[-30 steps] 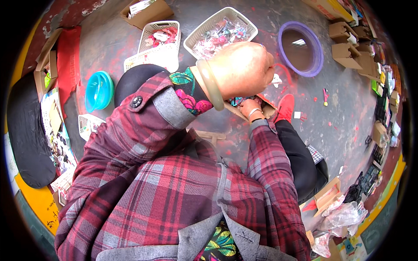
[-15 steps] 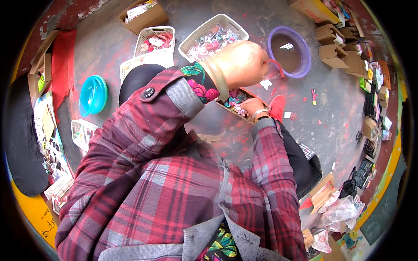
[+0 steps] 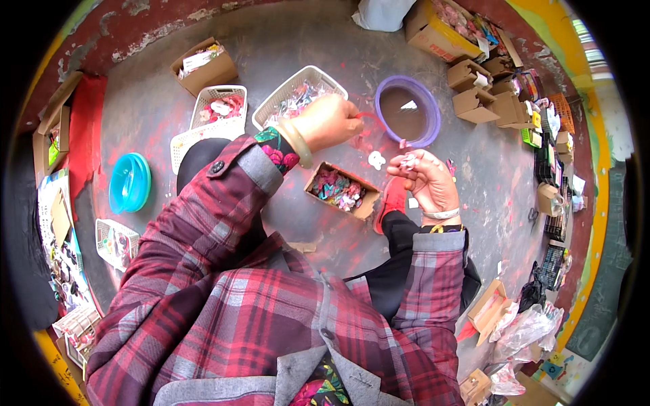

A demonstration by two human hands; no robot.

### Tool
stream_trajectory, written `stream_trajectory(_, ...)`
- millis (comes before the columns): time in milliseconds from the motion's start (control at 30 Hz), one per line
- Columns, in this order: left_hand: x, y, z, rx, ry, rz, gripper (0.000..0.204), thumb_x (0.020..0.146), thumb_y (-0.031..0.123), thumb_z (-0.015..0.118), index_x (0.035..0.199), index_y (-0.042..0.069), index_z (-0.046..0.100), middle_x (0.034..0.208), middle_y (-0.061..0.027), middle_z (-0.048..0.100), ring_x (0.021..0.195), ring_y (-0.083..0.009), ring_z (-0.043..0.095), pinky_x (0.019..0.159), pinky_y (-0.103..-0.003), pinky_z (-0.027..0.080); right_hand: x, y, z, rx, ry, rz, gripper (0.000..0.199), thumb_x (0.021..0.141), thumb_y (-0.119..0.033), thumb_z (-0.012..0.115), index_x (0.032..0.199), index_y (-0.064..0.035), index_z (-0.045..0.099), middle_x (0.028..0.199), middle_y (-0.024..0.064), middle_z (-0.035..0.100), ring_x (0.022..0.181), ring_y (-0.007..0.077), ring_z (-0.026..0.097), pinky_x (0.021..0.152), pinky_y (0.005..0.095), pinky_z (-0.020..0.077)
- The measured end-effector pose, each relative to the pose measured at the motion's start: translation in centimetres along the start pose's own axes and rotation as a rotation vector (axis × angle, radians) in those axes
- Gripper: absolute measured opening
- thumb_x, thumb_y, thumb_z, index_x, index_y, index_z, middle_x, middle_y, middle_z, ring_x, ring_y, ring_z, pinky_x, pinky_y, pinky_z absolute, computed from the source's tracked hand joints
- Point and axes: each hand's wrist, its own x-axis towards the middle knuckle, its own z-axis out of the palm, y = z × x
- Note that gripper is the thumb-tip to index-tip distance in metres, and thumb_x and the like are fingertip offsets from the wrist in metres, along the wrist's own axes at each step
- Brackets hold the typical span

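My left hand (image 3: pixel 328 123) is closed in a fist-like pinch on a thin red curved band (image 3: pixel 367 115), held in front of the white basket. My right hand (image 3: pixel 433 181) is raised beside the purple basin, thumb and fingers pinching a small pale pink piece (image 3: pixel 408 161); its exact kind is too small to make out. Below and between the hands stands an open cardboard box (image 3: pixel 365 207) of small pink, teal and red pieces (image 3: pixel 333 189). A white flower-shaped piece (image 3: pixel 376 160) lies on the floor between the box and the basin.
A purple basin (image 3: pixel 433 111) holds dark water. White baskets (image 3: pixel 262 115) of wrapped pieces and a cardboard box (image 3: pixel 215 73) stand farther off. Teal basins (image 3: pixel 130 183) are at left. Boxes and crates line the right wall. My red shoe (image 3: pixel 391 203) is beside the box.
My right hand has come up out of the cardboard box with a small pale pink piece pinched in it. My left hand still holds the red band. The whole view has shifted.
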Motion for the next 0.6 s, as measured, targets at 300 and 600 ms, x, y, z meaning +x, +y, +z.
stream_trajectory(300,0.5,0.2,0.8,-0.033,-0.044,-0.035,0.025,0.079,0.023,0.058,0.084,0.0,0.064,0.062,-0.0128,0.058,0.058,-0.0187,0.056,0.057,-0.033,0.044,1.4,0.2,0.7,0.269,-0.023,-0.061,0.013,0.088,-0.011,0.046,0.094,-0.0023,0.054,0.08,0.0148,0.063,0.061,0.0158,0.06,0.038,0.0178,0.0327)
stream_trajectory(600,0.8,0.1,1.3,-0.025,-0.046,-0.022,0.026,0.079,0.024,0.059,0.084,-0.001,0.064,0.063,-0.0146,0.059,0.058,-0.0207,0.057,0.057,-0.034,0.044,1.1,0.3,1.8,0.055,0.164,-0.017,0.015,0.09,-0.014,0.045,0.095,-0.0021,0.053,0.081,0.012,0.062,0.066,0.0138,0.06,0.045,0.0146,0.0366)
